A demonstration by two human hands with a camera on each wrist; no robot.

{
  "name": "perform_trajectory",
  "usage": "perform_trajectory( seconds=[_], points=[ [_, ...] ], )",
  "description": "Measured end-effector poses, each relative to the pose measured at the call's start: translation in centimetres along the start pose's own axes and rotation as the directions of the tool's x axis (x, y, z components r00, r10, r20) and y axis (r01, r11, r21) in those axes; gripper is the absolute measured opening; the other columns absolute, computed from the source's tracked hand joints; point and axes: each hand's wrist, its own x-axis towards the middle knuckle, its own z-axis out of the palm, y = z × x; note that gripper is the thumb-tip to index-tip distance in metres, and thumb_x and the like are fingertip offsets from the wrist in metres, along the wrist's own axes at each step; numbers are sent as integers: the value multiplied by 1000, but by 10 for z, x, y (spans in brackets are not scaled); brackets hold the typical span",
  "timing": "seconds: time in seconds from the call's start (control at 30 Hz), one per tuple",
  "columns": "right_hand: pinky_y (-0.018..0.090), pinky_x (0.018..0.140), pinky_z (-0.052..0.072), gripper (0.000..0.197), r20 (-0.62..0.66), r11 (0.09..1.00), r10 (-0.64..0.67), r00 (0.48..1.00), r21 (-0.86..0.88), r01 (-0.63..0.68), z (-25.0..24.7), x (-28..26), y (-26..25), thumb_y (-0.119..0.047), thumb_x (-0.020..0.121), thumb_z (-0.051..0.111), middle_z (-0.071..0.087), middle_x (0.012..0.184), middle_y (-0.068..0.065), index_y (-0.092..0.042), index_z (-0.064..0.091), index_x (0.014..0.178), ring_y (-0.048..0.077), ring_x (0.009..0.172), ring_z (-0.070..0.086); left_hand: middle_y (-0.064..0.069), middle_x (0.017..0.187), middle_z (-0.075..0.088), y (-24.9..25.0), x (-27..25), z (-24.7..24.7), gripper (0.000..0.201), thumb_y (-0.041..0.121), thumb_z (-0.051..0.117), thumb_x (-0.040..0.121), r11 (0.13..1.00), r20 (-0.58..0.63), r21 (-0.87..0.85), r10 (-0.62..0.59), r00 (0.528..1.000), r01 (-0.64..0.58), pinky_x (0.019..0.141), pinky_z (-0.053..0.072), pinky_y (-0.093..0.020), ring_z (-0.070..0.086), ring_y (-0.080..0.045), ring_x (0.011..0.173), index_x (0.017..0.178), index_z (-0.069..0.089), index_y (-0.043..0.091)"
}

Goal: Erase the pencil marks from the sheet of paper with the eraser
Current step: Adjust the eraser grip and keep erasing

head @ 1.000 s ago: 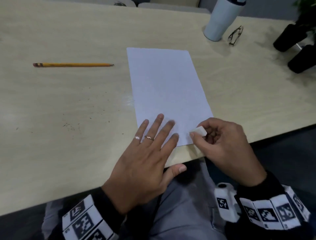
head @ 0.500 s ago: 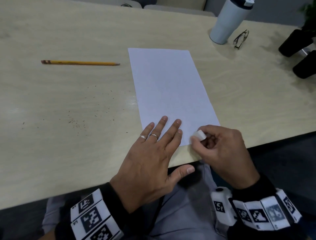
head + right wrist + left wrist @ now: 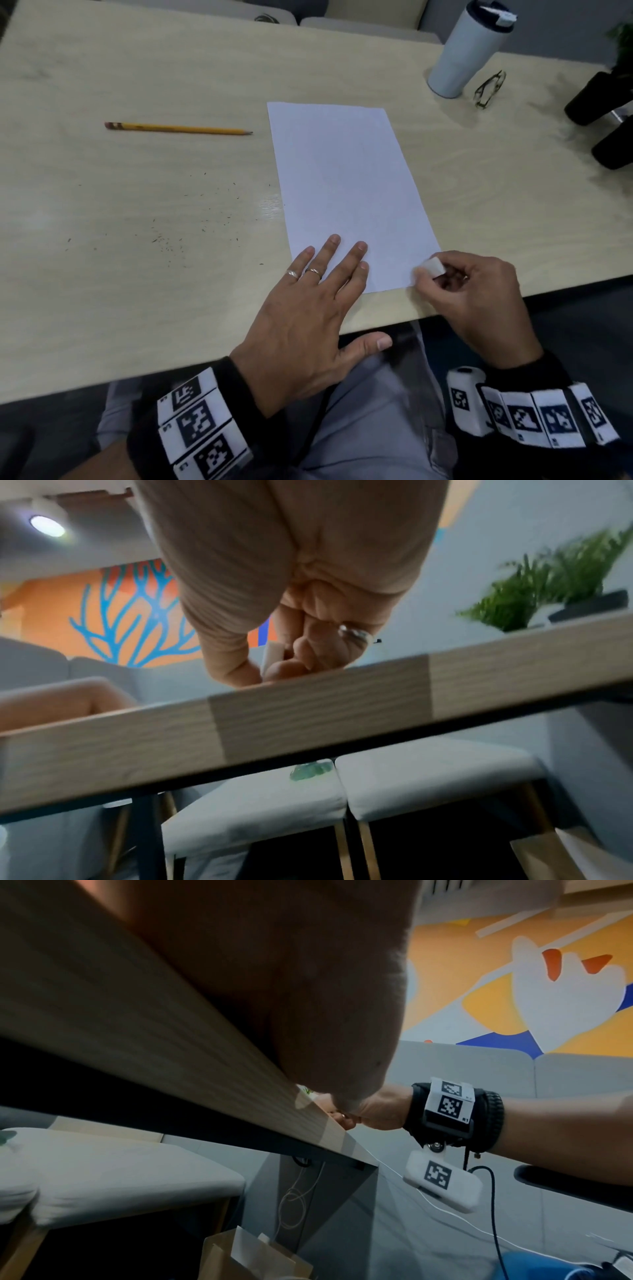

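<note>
So nearest the tabletop [image 3: 102, 308] edge you've got both hands parked on the sheet of paper [image 3: 346, 192]: the left hand [image 3: 308, 308] is flat, fingers straight, pressing down the sheet's near-left corner with the thumb hanging off the edge, and the right hand [image 3: 479, 298] has its grip closed in a pinch on the white eraser [image 3: 432, 266], right at the sheet's near-right corner. Paper like that is light, thin and floppy, so my guess is it'll scoot or crumple if you rub without pinning it, so press close beside the rubbing spot rather than grabbing it. The eraser looks small and firm-ish, best pinched by its sides with one end left poking out. I honestly can't see any pencil marks on the sheet from here. Left of the paper there's a scatter of dark crumbs, further out a yellow pencil [image 3: 178, 128], and beyond the sheet's far-right corner a tumbler [image 3: 466, 51] with glasses [image 3: 489, 89] just beside it. Compared to a second ago, the right hand and eraser have slid a bit to the right along the sheet's near edge; left hand hasn't really budged.
</note>
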Motion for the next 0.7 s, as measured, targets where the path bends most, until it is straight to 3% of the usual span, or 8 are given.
perform_trajectory(
  seconds=[0.07, 0.17, 0.23, 0.3, 0.37, 0.47, 0.6, 0.7],
  points=[
    [25, 54, 39, 29, 30, 998, -64, 997, 6, 64, 6, -1, -15, -13, 89, 80, 52, 55, -3, -11, 63, 65, 11, 51, 46, 3, 177, -1, 0, 0, 0, 96, 84, 15, 99, 1000, 2, -8, -4, 1000, 4, 131, 10, -48, -11, -22, 163, 167, 25, 16],
    [37, 56, 44, 27, 127, 991, -116, 985, 85, 105, 21, -6, -25, -12, 92, 79, 55, 58, 1, -8, 65, 69, 19, 53, 51, 4, 177, -2, 0, 1, 1, 97, 85, 15, 98, 1000, 4, -10, -2, 1000, 2, 132, 10, -48, -12, -21, 162, 167, 24, 17],
    [40, 57, 44, 25, 101, 992, -32, 994, 125, 19, 13, -4, -9, -12, 91, 80, 56, 58, 3, -6, 68, 70, 25, 55, 53, 4, 177, -1, 0, 1, 1, 97, 85, 15, 98, 1000, -3, -8, -4, 1000, 4, 132, 10, -48, -11, -21, 163, 167, 25, 17],
    [37, 56, 43, 25, 31, 999, 13, 999, 45, -14, 1, -1, 2, -13, 89, 82, 55, 57, 2, -7, 68, 69, 20, 53, 50, 4, 177, -1, 0, 1, 1, 97, 85, 15, 98, 1000, -3, -8, -3, 1000, 3, 132, 10, -48, -12, -21, 162, 167, 25, 17],
    [32, 55, 40, 27, 12, 1000, -5, 1000, -3, 5, 1, 0, -3, -14, 89, 81, 52, 56, 1, -8, 66, 67, 15, 52, 46, 4, 177, -2, 0, 1, 1, 97, 85, 15, 98, 1000, -3, -15, 1, 1000, -1, 132, 9, -48, -13, -21, 162, 167, 24, 17],
    [35, 54, 41, 32, 117, 993, -118, 986, 19, 117, 19, -3, -27, -15, 92, 78, 49, 55, 0, -10, 61, 65, 15, 51, 45, 4, 177, -1, -1, 1, 1, 97, 85, 16, 98, 1000, -9, -26, 1, 1000, -2, 132, 10, -48, -13, -21, 162, 167, 25, 17],
    [37, 55, 43, 29, 83, 993, -11, 997, 116, 2, 12, 2, -6, -14, 92, 79, 53, 56, 4, -5, 65, 68, 28, 56, 51, 4, 177, 0, -1, 1, 2, 96, 85, 15, 99, 1000, -12, -15, 0, 1000, 0, 131, 11, -48, -12, -21, 162, 166, 27, 17],
    [38, 55, 43, 31, 26, 1000, -29, 999, 3, 29, 7, 5, -5, -14, 91, 80, 50, 56, 2, -7, 62, 66, 21, 54, 47, 4, 177, 0, 0, 0, 2, 97, 85, 16, 98, 1000, -14, -25, 1, 1000, -1, 132, 11, -49, -12, -21, 162, 166, 27, 17]
  ],
)
